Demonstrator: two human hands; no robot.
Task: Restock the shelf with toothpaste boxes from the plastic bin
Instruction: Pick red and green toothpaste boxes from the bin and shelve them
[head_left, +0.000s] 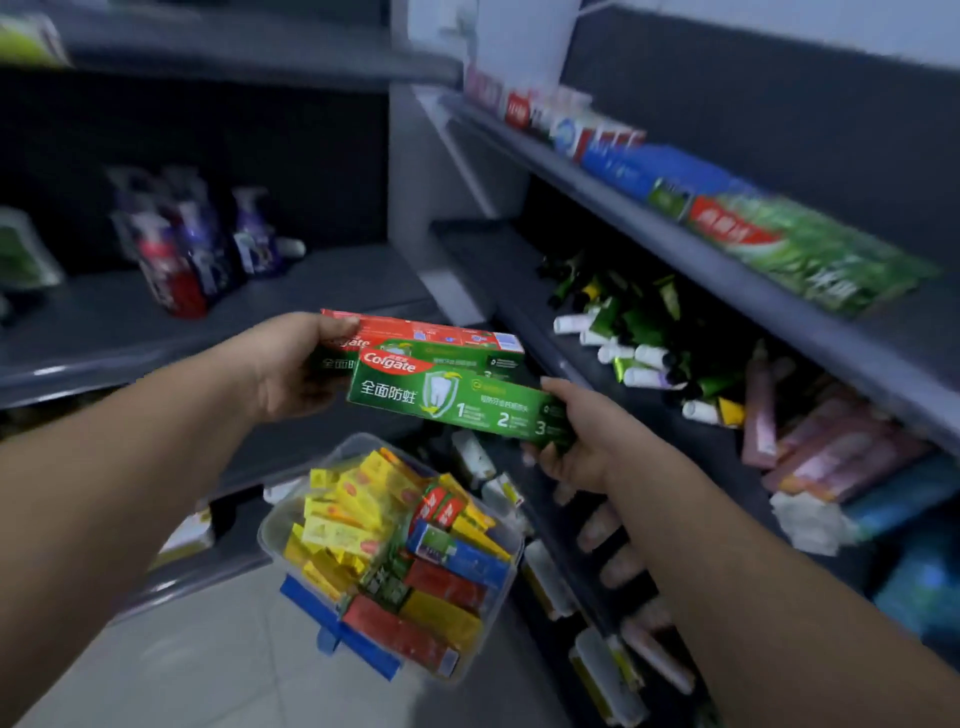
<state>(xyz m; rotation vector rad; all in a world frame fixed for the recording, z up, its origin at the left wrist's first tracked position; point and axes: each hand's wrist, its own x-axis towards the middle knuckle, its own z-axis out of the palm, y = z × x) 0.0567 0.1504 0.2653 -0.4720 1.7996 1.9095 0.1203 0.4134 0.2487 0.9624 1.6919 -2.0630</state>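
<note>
Toothpaste boxes (415, 331), light, stiff cardboard that dents if squeezed, are held above the plastic bin (358, 442). The left hand (291, 369) clasps the stack's end; the right hand (582, 436) grips the green box (447, 400) by its far end, near the shelf (727, 266).

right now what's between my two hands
Head view: a green Colgate toothpaste box spans from left hand to right hand, with a red toothpaste box behind it in the left hand.
</note>
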